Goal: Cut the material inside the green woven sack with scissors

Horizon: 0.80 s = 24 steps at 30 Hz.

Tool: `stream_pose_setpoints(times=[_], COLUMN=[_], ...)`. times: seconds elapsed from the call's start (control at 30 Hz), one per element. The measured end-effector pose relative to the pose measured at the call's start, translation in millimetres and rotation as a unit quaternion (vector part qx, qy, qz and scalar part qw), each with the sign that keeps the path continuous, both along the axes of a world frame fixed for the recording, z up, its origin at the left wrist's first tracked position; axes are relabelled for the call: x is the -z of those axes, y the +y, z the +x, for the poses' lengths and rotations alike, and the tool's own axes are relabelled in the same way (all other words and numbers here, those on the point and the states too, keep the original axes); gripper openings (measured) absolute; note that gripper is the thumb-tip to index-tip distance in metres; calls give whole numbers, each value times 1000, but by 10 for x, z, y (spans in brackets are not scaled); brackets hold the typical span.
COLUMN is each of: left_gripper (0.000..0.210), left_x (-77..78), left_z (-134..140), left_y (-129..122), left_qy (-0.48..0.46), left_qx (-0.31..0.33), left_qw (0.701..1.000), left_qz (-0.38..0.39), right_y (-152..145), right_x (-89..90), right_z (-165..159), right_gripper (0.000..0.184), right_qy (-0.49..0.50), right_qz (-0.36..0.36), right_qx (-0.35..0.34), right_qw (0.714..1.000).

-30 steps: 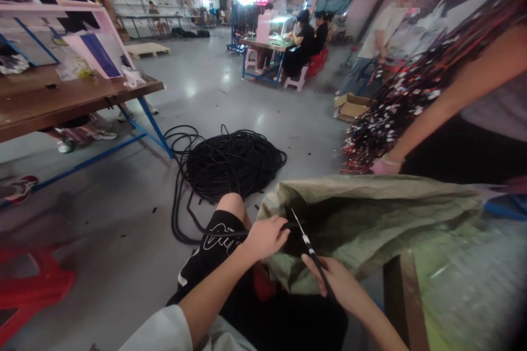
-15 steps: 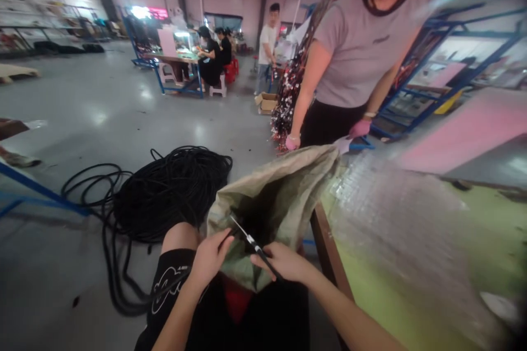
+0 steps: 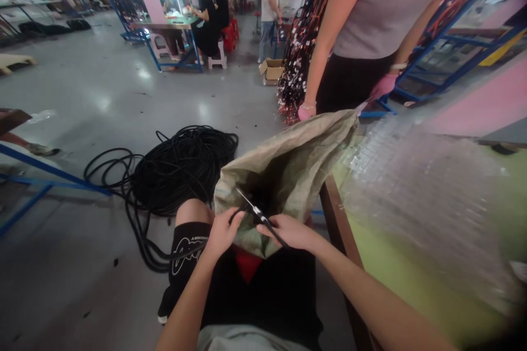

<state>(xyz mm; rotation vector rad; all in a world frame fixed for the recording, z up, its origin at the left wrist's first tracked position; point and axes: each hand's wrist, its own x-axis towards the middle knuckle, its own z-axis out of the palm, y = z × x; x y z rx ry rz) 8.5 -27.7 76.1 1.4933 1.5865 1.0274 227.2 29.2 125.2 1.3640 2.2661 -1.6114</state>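
My left hand (image 3: 224, 230) is closed around a black cable (image 3: 235, 214), its end sticking out past my fingers. Across my thigh, black cable runs from under my left wrist down to a large loose coil (image 3: 181, 170) on the floor. In my closed right hand (image 3: 290, 232) is a black-handled tool with a thin silver blade (image 3: 247, 199); whether it is scissors I cannot tell. The blade points up and left, close to the cable end. Both hands are over the near rim of a wide-mouthed beige woven sack (image 3: 288, 140), its inside dark.
A co-worker in a grey shirt (image 3: 370, 16) stands at the sack's far side, wearing pink gloves. On my right, a yellow-green tabletop (image 3: 382, 263) with a brown edge carries clear bubble wrap (image 3: 420, 192). Blue metal legs (image 3: 53, 167) stand at left. Further back, people sit at a workbench (image 3: 164, 24).
My view has tilted down, so the scene sits higher in the picture. Both hands keep their holds above the sack, and the tool stays near the cable end.
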Motion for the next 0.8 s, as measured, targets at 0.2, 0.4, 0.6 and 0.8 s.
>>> stream_pose_setpoints(times=[0.2, 0.4, 0.6, 0.8], left_gripper=[53, 47, 32, 34], left_x=[-14, 12, 147, 136], left_z=[-130, -148, -160, -149], left_y=[-16, -28, -54, -67], left_qy=[-294, -36, 282, 361], left_qx=[60, 22, -62, -78], left_qw=[932, 998, 951, 918], left_qz=[-204, -56, 114, 147], right_y=[34, 29, 47, 49], right_x=[-43, 9, 30, 20], right_z=[25, 33, 15, -16], right_gripper=[59, 60, 62, 60], right_qy=[-30, -21, -66, -82], right_qz=[5, -3, 44, 89], right_qx=[-35, -16, -32, -8], right_qw=[999, 1000, 996, 993])
